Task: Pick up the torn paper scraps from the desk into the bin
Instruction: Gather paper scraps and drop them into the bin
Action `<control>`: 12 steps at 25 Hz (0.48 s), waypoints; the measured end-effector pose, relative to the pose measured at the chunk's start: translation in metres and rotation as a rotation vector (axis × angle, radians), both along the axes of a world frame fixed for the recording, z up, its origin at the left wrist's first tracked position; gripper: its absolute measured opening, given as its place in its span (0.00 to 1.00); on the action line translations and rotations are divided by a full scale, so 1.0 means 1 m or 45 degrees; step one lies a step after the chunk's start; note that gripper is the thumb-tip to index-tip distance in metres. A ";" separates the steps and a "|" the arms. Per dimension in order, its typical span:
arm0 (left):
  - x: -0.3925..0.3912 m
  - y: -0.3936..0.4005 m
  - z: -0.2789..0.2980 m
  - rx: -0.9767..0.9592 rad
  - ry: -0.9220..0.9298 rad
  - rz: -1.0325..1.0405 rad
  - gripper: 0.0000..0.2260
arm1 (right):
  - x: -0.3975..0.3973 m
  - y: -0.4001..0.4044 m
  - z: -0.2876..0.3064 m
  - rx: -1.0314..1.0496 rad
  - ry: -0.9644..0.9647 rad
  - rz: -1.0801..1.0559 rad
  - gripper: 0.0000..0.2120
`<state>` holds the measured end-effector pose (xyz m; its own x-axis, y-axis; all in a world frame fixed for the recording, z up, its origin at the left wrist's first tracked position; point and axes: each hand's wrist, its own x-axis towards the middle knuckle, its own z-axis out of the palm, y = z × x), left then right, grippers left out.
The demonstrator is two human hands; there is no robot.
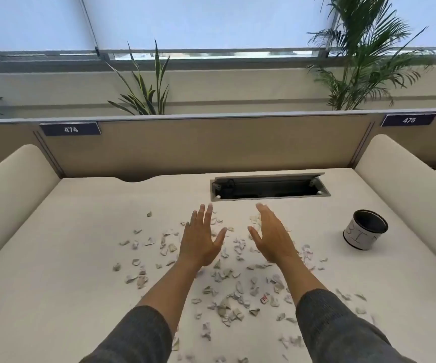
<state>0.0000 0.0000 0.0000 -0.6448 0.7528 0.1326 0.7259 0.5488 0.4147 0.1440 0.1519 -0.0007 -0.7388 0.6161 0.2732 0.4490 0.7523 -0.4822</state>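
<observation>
Hovering over the middle of the worktop: left hand and right hand, both with fingers straight and spread, palms turned toward each other, grasping nothing. Torn paper scraps, grey-white, lie scattered from the worktop's centre to its near edge, under and around both forearms; one scrap with red print lies among them. Bin, a small cylindrical pot with a white hand-lettered label, stands upright toward the right edge, apart from the scraps. Cable hatch, lid open, sits at the far edge.
</observation>
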 end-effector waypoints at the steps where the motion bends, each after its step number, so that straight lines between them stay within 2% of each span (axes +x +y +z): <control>1: 0.003 -0.003 -0.008 -0.099 -0.173 -0.013 0.36 | 0.000 -0.002 -0.008 -0.073 -0.064 0.025 0.31; 3: 0.008 -0.009 -0.026 -0.319 -0.382 -0.077 0.39 | 0.001 -0.005 -0.022 -0.269 -0.301 0.065 0.32; 5: 0.013 -0.020 -0.044 -0.479 -0.451 -0.128 0.42 | 0.000 -0.010 -0.038 -0.354 -0.601 0.075 0.35; 6: 0.016 -0.023 -0.046 -0.524 -0.445 -0.147 0.42 | -0.001 -0.012 -0.042 -0.358 -0.670 0.091 0.36; 12: 0.022 -0.032 -0.062 -0.533 -0.378 -0.183 0.39 | -0.013 -0.029 -0.059 -0.388 -0.726 0.232 0.38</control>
<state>0.0216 -0.0323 -0.0622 -0.4951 0.7858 -0.3705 0.6906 0.6148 0.3809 0.1313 0.1230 -0.0595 -0.8155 0.4554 -0.3573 0.5750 0.7080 -0.4101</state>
